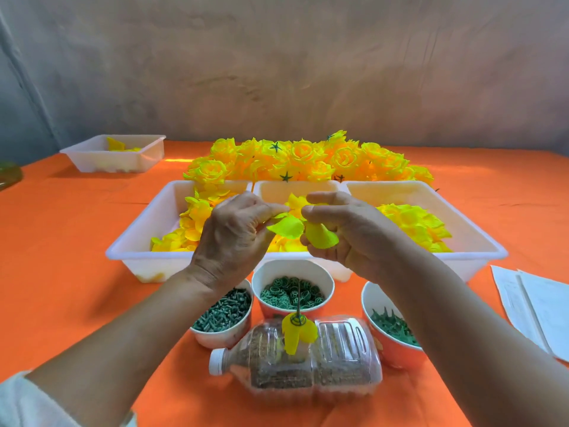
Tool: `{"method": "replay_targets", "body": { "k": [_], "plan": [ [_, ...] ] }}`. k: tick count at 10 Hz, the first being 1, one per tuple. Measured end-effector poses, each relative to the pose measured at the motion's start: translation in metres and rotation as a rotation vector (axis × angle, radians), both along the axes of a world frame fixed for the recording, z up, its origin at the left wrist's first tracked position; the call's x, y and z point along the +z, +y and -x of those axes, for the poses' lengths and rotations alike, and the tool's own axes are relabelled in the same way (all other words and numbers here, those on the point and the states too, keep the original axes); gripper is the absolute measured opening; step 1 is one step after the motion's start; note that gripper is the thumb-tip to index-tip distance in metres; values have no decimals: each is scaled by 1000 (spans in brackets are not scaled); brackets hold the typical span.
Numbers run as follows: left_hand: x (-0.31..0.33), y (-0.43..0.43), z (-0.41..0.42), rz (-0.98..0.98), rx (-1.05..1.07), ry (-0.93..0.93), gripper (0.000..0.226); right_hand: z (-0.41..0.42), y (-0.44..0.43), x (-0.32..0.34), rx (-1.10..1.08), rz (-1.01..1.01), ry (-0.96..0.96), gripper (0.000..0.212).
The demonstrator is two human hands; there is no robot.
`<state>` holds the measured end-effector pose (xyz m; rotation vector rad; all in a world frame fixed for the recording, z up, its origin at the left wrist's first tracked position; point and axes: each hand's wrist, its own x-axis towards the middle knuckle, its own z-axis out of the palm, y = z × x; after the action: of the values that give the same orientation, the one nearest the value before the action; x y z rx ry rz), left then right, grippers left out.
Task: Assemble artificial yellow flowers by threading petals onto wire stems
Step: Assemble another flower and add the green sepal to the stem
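Petals of yellow fabric sit at the centre of the frame, held between two hands above a row of white trays. The left hand [237, 229] pinches a flat petal [284, 227] by its edge between thumb and fingertips. The right hand [348, 232] curls its fingers round a rolled petal cone [320, 237], narrow end up and wide mouth down. The two pieces almost touch.

Below them, low in the centre, a thin wire stem [298, 298] stands upright out of a clear plastic bottle [338, 359]. The wire's long axis runs straight up the frame. A threaded petal [297, 332] and a green ring hang at its base. The bottle lies on its side with its white cap toward the lower left.

Three paper cups stand just behind the bottle. The left cup [221, 312] holds green pegs, the middle cup [292, 294] green ring pieces, and the right cup [391, 326] spiky green parts. The forearms partly hide the outer two cups.

The trays [129, 245] hold loose yellow petals. Behind them lies a heap of finished roses [308, 158]. A smaller tray [114, 154] sits at upper left and papers [535, 306] at the right edge, all on an orange cloth [61, 241].
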<state>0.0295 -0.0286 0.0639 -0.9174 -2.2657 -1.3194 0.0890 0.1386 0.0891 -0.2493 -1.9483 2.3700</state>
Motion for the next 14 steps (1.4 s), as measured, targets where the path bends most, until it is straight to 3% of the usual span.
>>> {"method": "replay_targets", "body": {
  "k": [1,2,3,4,5,8,10,14],
  "plan": [
    [3,-3,-9,-25,-9,-130,25,-14,-7,1,-72,-13,47,35],
    [13,-9,-17,-261,-145,-528,39,-28,-12,1,-99,-35,106,36],
    [19,-19,-22,-435,-351,-868,37,-39,-19,-1,-108,-70,147,37],
    [16,-24,-31,-386,-431,-910,45,-46,-28,-4,-105,-95,164,36],
    [13,-21,-39,-318,-379,-810,69,-50,-35,-8,-103,-140,195,31],
    [5,-24,-50,-280,-410,-701,39,-57,-33,-29,-157,-158,189,27],
    [5,-20,-54,-261,-359,-773,18,-58,-35,-38,-171,-99,158,27],
    [8,-18,-54,-302,-385,-904,34,-58,-34,-43,-148,-47,158,29]
  ]
}}
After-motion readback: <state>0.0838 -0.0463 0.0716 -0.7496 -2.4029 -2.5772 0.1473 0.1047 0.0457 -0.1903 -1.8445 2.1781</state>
